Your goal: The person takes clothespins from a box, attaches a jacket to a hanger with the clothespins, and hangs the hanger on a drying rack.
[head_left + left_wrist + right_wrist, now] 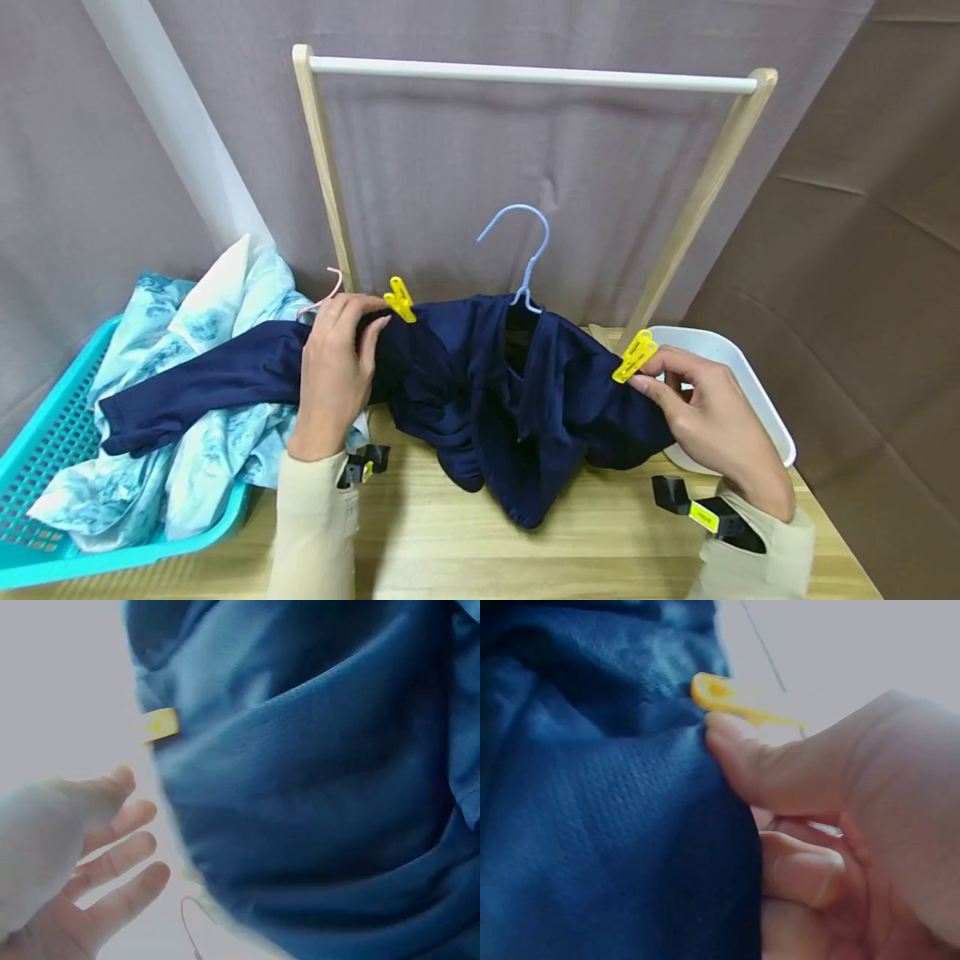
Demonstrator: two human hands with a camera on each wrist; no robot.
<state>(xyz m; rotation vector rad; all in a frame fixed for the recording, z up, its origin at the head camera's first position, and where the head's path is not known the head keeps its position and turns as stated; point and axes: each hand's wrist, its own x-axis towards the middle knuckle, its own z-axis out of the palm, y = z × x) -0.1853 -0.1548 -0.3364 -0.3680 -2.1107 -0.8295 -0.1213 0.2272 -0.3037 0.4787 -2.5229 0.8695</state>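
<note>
Navy shirt sags on its hanger below the rail, left hand with loose, spread fingers by one peg, right hand pinching cloth at the other peg, which looks liable to slip off.

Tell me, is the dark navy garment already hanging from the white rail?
Not hanging. The navy garment sits on a light blue wire hanger whose hook is below the white rail, and its fabric rests on the wooden table.
</note>
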